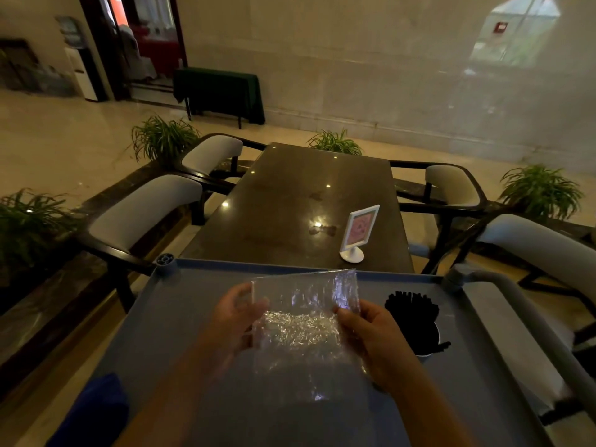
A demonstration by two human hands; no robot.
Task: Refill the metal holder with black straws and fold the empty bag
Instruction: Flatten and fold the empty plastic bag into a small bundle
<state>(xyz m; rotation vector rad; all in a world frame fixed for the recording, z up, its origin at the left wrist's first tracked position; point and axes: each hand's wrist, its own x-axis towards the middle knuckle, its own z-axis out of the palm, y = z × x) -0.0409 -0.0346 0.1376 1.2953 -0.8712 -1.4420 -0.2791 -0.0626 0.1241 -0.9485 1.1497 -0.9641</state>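
1. Crinkled clear plastic is what I have nearest me: the empty bag (306,330) hangs between my two hands above the grey cart tray (180,317), its long axis running from my chest away toward the far rim, its short width spanning from hand to hand.
2. My left hand (235,317) pinches the bag's left edge near the top, fingers showing through the film; my right hand (371,337) pinches the right edge at about the same height, thumb on the near face. Both are clenched on the bag, neither free.
3. Because the grips sit level on opposite long edges, I judge the fold will turn on bringing one edge across to the other, or tipping the far end toward me; either hand is equally placed for it.
4. Just to the right of my right hand, close but apart from it, stands the metal holder (430,343) on the tray, packed with black straws (411,306) standing upright. One straw seems to lie across its near rim. The refill looks done to me; only the folding is left.
5. Beyond the tray's far rim lies the dark worktop (290,195), with a small white sign stand (358,233) on its right side.
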